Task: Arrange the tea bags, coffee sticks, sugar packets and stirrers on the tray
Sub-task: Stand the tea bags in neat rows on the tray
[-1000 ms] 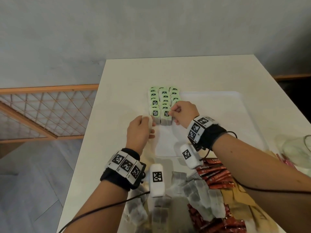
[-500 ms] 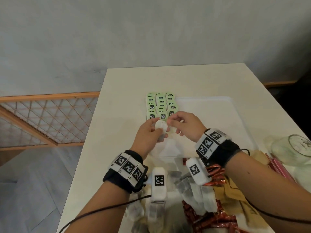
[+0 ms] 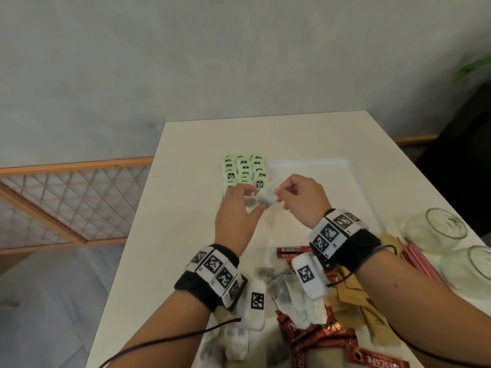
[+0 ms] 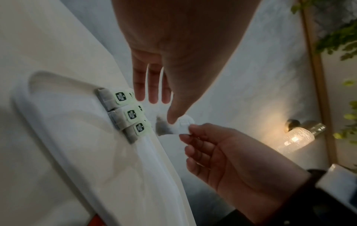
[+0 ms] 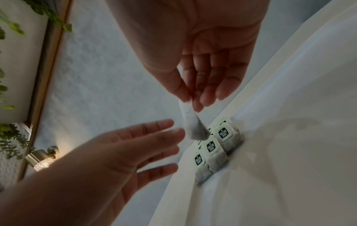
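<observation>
Held item: one tea bag (image 3: pixel 266 195), pinched at its top edge between the thumb and fingertips of your right hand (image 3: pixel 303 199). It hangs free in the air, tilted, just above the near-left part of the tray (image 3: pixel 342 166) and touching nothing below it.

Your left hand (image 3: pixel 237 213) is beside the bag with fingers straight and spread. The left wrist view puts the thumb tip against the bag's edge; the right wrist view shows the palm facing the bag and the fingers slightly apart from it. It clasps nothing.

Landmark: the white tray, lying flat on the pale table (image 3: pixel 186 235).

- Rows of tea bags (image 3: pixel 244 170) with green tags: three columns, overlapping like shingles, laid along the tray's left edge. The held bag hangs just in front of the nearest row, and your left hand covers the near-left end of it in the head view.
- Loose tea bags (image 3: pixel 285 293): a heap off the tray's near edge, partly under your wrists.
- Red coffee sticks (image 3: pixel 316 338): piled nearer to you than the tray, mixed in with the loose bags.
- Brown sugar packets (image 3: pixel 353 296): near the tray's near-right corner, partly behind your right forearm.
- Pink stirrers (image 3: pixel 417 258): a bundle to the right of the tray's near end.
- Two glass jars (image 3: pixel 435 229): to the right of the tray, just beyond the stirrers.
</observation>
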